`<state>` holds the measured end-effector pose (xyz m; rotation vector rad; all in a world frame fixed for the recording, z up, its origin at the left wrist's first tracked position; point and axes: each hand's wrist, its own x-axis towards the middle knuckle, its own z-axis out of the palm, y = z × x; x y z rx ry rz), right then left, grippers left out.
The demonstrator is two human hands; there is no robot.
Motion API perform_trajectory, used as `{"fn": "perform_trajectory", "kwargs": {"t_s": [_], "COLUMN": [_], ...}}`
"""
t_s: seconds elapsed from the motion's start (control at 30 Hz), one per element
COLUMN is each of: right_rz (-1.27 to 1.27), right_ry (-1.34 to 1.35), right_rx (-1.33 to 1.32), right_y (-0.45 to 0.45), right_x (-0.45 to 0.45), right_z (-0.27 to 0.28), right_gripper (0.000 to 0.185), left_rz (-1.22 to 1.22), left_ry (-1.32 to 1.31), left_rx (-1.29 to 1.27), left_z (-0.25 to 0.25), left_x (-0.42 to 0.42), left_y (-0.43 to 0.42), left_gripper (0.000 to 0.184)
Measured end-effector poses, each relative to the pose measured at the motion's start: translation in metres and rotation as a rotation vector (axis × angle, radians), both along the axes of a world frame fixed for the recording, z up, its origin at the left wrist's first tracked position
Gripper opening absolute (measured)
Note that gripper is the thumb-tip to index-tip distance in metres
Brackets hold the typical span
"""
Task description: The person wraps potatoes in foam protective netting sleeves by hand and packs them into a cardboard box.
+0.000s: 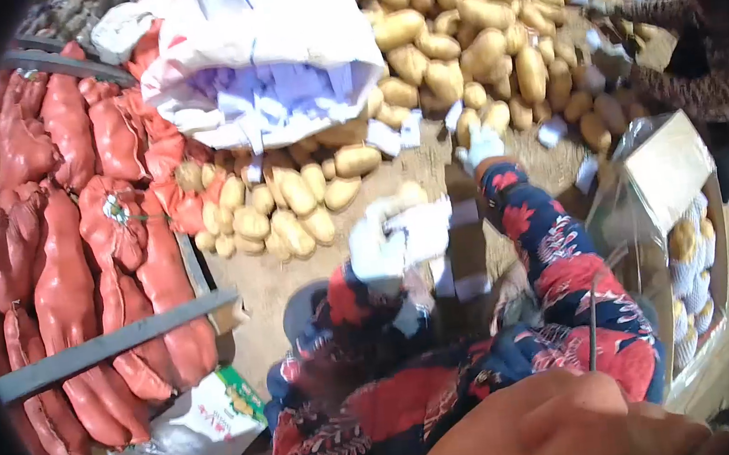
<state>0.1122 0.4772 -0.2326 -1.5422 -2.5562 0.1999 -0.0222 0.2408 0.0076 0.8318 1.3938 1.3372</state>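
Observation:
My left hand [377, 242], in a pale glove, is closed around a white foam net sleeve [427, 228]. Just beyond its fingers shows a potato [412, 192]; whether the hand touches it I cannot tell. My right hand [482, 148], also gloved, reaches out to the near edge of a large potato pile [486, 32]. Its fingers look stretched out against a potato [495, 116], and the fingertips are blurred. Between the hands and my body, more pale sleeves [472, 285] lie by a dark brown patch.
A white sack [271, 15] spills purple-white sleeves [279, 90] ahead. Smaller potatoes [290, 191] lie below it. Filled red net bags [63, 277] and a grey bar [119, 342] occupy the left. At right stands a carton [664, 160] with sleeved potatoes [689, 273], near another person's sleeve [705, 89].

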Motion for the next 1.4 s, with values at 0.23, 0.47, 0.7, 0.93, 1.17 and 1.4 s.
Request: {"fn": "perform_trajectory", "kwargs": {"t_s": [0.23,0.47,0.7,0.93,1.17,1.4], "right_rz": [-0.026,-0.317,-0.069,0.046,-0.149,0.211], "right_ry": [-0.095,1.297,1.803,1.546,1.444,1.816], "right_rx": [-0.320,-1.175,-1.221,-0.560,-0.906,-1.290], "right_y": [0.022,-0.022,-0.096,-0.136,-0.146,-0.167], "right_x": [-0.017,0.056,0.070,0.066,0.130,0.168], "right_z": [0.024,-0.039,0.119,0.185,0.233,0.256], "right_gripper": [0.073,0.048,0.056,0.080,0.059,0.069], "left_rz": [0.130,0.258,0.354,0.223,-0.300,-0.178], "left_ry": [-0.295,0.283,0.590,0.746,-0.750,-0.784], "left_rx": [0.078,0.158,0.343,0.545,0.214,-0.168], "left_z": [-0.008,-0.046,-0.048,-0.021,-0.015,0.001], "left_x": [0.014,0.013,0.028,0.080,0.082,0.109], "left_y": [0.022,0.046,0.069,0.064,0.053,0.060], "left_gripper": [0.029,0.025,0.025,0.033,0.044,0.035]}}
